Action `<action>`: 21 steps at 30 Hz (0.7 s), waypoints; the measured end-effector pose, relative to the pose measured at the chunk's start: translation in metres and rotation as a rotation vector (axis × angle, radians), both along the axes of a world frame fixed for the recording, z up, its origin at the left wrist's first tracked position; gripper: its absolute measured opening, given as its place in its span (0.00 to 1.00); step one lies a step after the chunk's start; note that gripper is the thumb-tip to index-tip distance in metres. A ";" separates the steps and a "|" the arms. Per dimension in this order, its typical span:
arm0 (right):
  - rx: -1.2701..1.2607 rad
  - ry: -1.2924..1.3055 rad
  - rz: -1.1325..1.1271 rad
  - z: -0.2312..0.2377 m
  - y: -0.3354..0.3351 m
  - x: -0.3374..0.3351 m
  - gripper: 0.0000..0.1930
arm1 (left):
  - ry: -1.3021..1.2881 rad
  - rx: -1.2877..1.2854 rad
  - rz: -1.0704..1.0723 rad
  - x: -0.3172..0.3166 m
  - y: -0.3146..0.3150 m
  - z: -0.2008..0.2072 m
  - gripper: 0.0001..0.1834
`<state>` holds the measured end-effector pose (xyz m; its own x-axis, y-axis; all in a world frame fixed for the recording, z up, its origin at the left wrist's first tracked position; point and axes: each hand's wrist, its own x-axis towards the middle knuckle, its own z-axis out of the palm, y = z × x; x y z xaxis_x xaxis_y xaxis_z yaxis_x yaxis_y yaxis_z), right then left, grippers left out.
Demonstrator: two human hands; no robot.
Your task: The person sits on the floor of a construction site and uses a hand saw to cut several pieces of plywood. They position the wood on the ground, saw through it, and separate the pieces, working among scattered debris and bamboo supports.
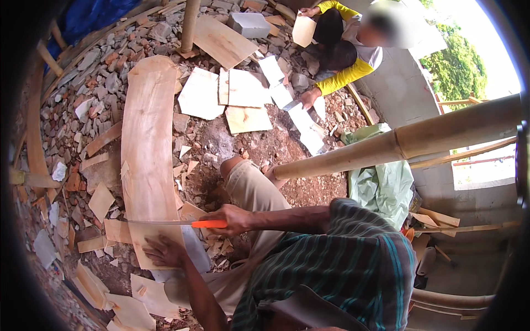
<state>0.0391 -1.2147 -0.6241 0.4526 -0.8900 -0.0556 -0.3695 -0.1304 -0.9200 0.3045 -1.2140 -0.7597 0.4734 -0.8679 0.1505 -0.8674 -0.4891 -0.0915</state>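
Note:
A long, light-brown wooden board (149, 132) lies lengthwise in front of me, over the rubble. My left hand (165, 251) rests flat on its near end, fingers spread. In my right hand (236, 219) is the orange handle of a handsaw (210, 224). Its thin blade reaches left across the board, just beyond my left fingers. Whether the teeth have entered the wood cannot be made out. A grey block (195, 248) shows beneath the board's near end, beside my bent leg.
Cut wood pieces (202, 92) lie farther off; offcuts (132, 311) are near my left arm. Broken rubble (99, 71) covers the ground. A thick bamboo pole (397, 142) crosses at right above a green sheet (381, 182). A yellow-sleeved person (353, 71) crouches at the back, holding a wood piece (304, 30).

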 end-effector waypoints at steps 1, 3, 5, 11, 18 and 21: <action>0.001 0.024 -0.014 0.003 0.003 -0.007 0.22 | 0.016 -0.015 -0.018 -0.002 -0.003 -0.002 0.33; 0.038 0.082 0.052 0.005 -0.009 0.004 0.22 | -0.070 0.024 0.043 -0.004 -0.004 -0.001 0.32; -0.037 -0.023 -0.076 -0.003 -0.044 0.049 0.17 | -0.113 0.176 0.015 -0.011 -0.011 0.000 0.32; -0.052 -0.011 -0.134 -0.014 -0.073 0.103 0.15 | -0.098 0.110 -0.016 -0.008 -0.008 0.003 0.34; 0.029 0.037 -0.035 0.040 -0.017 0.006 0.16 | 0.044 -0.036 0.004 -0.005 -0.007 -0.006 0.34; -0.068 0.023 -0.092 0.027 -0.059 0.062 0.17 | 0.003 0.094 0.033 -0.011 -0.010 0.009 0.33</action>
